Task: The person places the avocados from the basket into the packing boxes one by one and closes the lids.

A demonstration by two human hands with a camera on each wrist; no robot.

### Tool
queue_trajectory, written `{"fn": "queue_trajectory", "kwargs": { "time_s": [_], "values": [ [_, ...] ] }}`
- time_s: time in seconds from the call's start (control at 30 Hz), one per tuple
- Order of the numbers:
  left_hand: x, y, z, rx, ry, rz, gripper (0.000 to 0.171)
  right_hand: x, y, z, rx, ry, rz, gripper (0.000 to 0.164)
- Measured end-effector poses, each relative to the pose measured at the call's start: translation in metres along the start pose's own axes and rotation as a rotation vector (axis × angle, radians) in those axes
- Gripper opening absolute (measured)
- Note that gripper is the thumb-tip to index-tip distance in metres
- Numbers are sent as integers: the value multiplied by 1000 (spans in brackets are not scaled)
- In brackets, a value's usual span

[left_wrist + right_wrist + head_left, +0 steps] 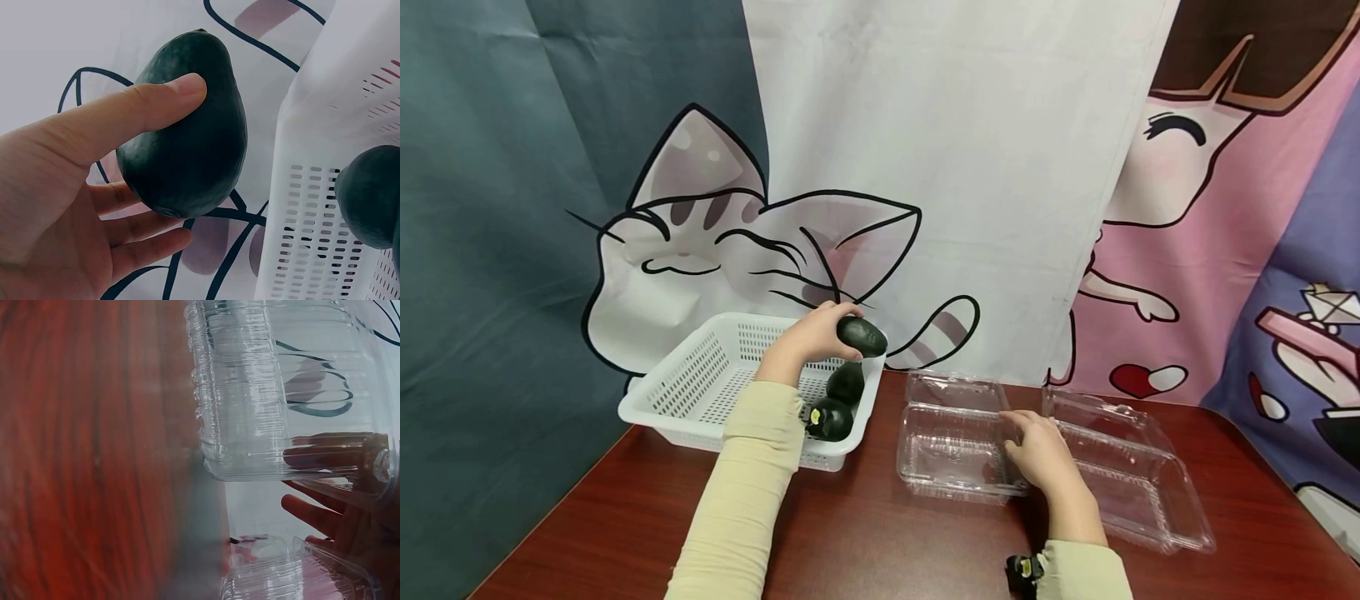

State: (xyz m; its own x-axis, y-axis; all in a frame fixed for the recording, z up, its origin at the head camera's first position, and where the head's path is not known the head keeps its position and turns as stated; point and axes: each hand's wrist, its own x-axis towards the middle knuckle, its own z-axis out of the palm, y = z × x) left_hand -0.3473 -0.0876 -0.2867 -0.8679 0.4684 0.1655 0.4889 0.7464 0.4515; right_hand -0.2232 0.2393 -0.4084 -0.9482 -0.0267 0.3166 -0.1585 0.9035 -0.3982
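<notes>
My left hand (822,332) grips a dark green avocado (862,336) above the right rim of a white slotted plastic basket (643,407). In the left wrist view the thumb lies across the avocado (187,144), with the other fingers partly behind it. Two more avocados, one (846,382) behind the other (831,419), lie in the basket's right end. My right hand (1043,450) holds the right side wall of an open clear plastic container (951,450). Seen from the right wrist, a digit (337,453) shows through the plastic, while other fingers (312,515) are outside.
A second open clear container (1131,492) stands on the reddish-brown table (880,542), right of my right hand. Both clear lids are folded back toward the printed cloth (970,183) behind the table. Bare tabletop lies between the basket and the nearer container.
</notes>
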Motion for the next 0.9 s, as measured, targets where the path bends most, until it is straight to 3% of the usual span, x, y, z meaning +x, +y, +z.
{"fn": "queue_trajectory", "kwargs": {
  "time_s": [0.4, 0.9],
  "values": [
    [4, 6, 3, 18, 11, 20, 68, -1, 1, -3, -14, -10, 10, 41],
    [-3, 19, 6, 34, 30, 37, 69, -2, 1, -3, -1, -23, 29, 42]
  ]
}}
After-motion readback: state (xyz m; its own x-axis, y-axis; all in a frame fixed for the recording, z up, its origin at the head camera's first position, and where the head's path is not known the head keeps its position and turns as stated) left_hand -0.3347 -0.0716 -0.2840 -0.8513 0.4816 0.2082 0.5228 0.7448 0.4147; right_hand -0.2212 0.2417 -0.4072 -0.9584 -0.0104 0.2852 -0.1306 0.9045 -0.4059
